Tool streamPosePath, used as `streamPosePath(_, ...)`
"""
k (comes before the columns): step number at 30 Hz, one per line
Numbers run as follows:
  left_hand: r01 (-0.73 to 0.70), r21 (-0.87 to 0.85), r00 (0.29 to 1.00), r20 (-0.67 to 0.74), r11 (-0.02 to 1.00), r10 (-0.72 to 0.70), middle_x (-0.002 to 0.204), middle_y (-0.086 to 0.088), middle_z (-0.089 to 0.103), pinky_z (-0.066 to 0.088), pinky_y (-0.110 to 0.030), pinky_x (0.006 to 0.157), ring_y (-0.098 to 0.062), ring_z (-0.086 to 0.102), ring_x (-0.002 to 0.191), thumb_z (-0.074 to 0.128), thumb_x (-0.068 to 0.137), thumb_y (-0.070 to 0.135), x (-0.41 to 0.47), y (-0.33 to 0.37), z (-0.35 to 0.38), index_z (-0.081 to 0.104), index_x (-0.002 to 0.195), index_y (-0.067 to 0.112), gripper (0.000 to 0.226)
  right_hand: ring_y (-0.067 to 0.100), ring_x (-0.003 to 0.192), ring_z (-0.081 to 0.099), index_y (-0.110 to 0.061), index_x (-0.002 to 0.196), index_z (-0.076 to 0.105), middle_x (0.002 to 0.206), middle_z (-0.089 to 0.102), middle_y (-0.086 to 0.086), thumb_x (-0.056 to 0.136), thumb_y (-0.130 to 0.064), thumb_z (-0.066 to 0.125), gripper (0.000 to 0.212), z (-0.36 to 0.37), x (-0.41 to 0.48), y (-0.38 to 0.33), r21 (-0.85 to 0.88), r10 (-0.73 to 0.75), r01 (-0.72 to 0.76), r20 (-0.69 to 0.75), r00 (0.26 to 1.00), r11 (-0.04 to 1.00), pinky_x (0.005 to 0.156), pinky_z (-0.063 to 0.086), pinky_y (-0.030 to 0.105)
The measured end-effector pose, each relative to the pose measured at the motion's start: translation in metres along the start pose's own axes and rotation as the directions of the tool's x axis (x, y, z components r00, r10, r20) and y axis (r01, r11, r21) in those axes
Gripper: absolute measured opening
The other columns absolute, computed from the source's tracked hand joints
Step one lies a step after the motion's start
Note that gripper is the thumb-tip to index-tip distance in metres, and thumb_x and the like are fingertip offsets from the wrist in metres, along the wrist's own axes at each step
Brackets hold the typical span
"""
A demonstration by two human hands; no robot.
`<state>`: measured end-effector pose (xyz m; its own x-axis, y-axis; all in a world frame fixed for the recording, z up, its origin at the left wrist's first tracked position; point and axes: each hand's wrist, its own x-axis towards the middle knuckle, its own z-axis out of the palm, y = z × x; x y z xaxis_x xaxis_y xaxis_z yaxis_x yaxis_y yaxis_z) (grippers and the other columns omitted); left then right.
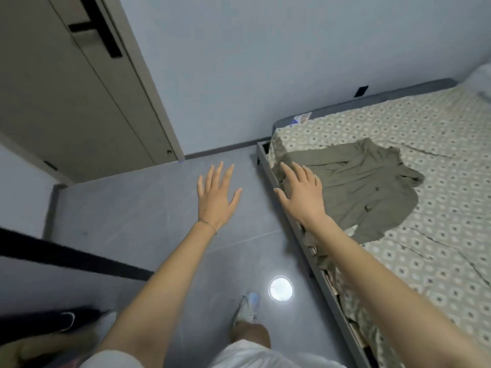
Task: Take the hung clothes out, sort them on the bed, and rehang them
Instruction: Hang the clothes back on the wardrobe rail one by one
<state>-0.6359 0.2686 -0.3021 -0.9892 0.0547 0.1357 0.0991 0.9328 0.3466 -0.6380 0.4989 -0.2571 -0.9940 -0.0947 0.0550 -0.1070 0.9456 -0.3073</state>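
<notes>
One shirt [366,187] lies flat on bed [438,155], near corner. Grips empty, fingers spread: left hand [216,197] over floor [132,221], right hand [301,192] by shirt. Seems early: more clothes, sorting, rehanging left.

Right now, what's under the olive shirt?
The patterned bedsheet shows around the olive shirt, which lies spread on it. Anything beneath the cloth itself is covered.

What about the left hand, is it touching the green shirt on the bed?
Apart. The head view shows the left hand spread above the grey floor, with bare floor between it and the green shirt on the bed.
</notes>
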Motion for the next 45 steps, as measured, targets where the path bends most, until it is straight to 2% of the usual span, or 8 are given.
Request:
streamPosePath(5, -0.176, -0.048, 0.982, 0.058, 0.983, 0.179, 0.162, -0.007, 0.024, 0.002, -0.049, 0.121, -0.027, 0.015, 0.151, 0.021, 0.094, 0.060, 0.087, 0.039, 0.025, 0.027, 0.155, 0.025, 0.071, 0.030, 0.146, 0.022, -0.027, 0.154, 0.027, 0.157, 0.030, 0.008, 0.096, -0.046, 0.050, 0.066, -0.010, 0.035, 0.055, 0.002, 0.224, -0.224, -0.035, 0.974, 0.975, 0.117, 0.018, 0.047)
streamPosePath(15, -0.440, -0.070, 0.877, 0.179, 0.895, 0.445, 0.161, -0.009, 0.028, 0.008, -0.054, 0.121, -0.029, 0.019, 0.150, 0.026, 0.097, 0.058, 0.204, 0.138, 0.105, 0.031, 0.154, 0.022, 0.068, 0.030, 0.146, 0.020, -0.027, 0.155, 0.021, 0.158, 0.026, 0.010, 0.097, -0.047, 0.048, 0.067, -0.022, 0.064, 0.176, 0.032, 0.539, -0.539, -0.080, 0.838, 0.842, 0.118, 0.018, 0.048)
streamPosePath(24, -0.539, -0.080, 0.796, 0.276, 0.838, 0.539, 0.162, -0.008, 0.025, 0.009, -0.054, 0.121, -0.029, 0.017, 0.150, 0.020, 0.095, 0.061, 0.292, 0.249, 0.182, 0.029, 0.155, 0.023, 0.072, 0.030, 0.147, 0.018, -0.025, 0.155, 0.021, 0.159, 0.025, 0.011, 0.098, -0.046, 0.048, 0.067, -0.030, 0.111, 0.306, 0.090, 0.677, -0.672, -0.055, 0.734, 0.735, 0.118, 0.019, 0.050)
streamPosePath(29, -0.571, -0.114, 0.753, 0.320, 0.813, 0.575, 0.163, -0.007, 0.022, 0.005, -0.053, 0.120, -0.028, 0.014, 0.151, 0.018, 0.094, 0.063, 0.331, 0.296, 0.216, 0.027, 0.155, 0.024, 0.073, 0.031, 0.147, 0.018, -0.025, 0.156, 0.020, 0.159, 0.024, 0.013, 0.099, -0.045, 0.047, 0.067, -0.031, 0.137, 0.363, 0.122, 0.715, -0.708, -0.025, 0.699, 0.696, 0.117, 0.019, 0.050)
streamPosePath(35, -0.618, -0.137, 0.698, 0.357, 0.775, 0.620, 0.159, -0.010, 0.032, 0.013, -0.057, 0.118, -0.031, 0.026, 0.147, 0.026, 0.096, 0.058, 0.383, 0.345, 0.270, 0.033, 0.153, 0.022, 0.068, 0.030, 0.147, 0.016, -0.024, 0.156, 0.018, 0.159, 0.022, 0.013, 0.099, -0.044, 0.047, 0.067, -0.024, 0.163, 0.427, 0.152, 0.780, -0.772, 0.013, 0.626, 0.617, 0.118, 0.016, 0.049)
streamPosePath(41, -0.645, -0.187, 0.654, 0.368, 0.741, 0.661, 0.154, -0.014, 0.040, 0.022, -0.061, 0.115, -0.035, 0.036, 0.142, 0.036, 0.097, 0.055, 0.439, 0.383, 0.355, 0.039, 0.150, 0.018, 0.065, 0.031, 0.147, 0.017, -0.023, 0.156, 0.016, 0.159, 0.021, 0.014, 0.099, -0.044, 0.047, 0.068, 0.004, 0.195, 0.501, 0.158, 0.838, -0.832, 0.047, 0.544, 0.532, 0.119, 0.015, 0.048)
streamPosePath(45, -0.623, -0.217, 0.601, 0.482, 0.751, 0.638, 0.161, -0.009, 0.027, 0.008, -0.055, 0.121, -0.030, 0.022, 0.148, 0.024, 0.093, 0.061, 0.481, 0.412, 0.421, 0.029, 0.154, 0.021, 0.073, 0.031, 0.147, 0.016, -0.024, 0.156, 0.015, 0.160, 0.017, 0.014, 0.100, -0.043, 0.045, 0.067, 0.039, 0.220, 0.553, 0.169, 0.876, -0.870, 0.059, 0.478, 0.463, 0.119, 0.012, 0.047)
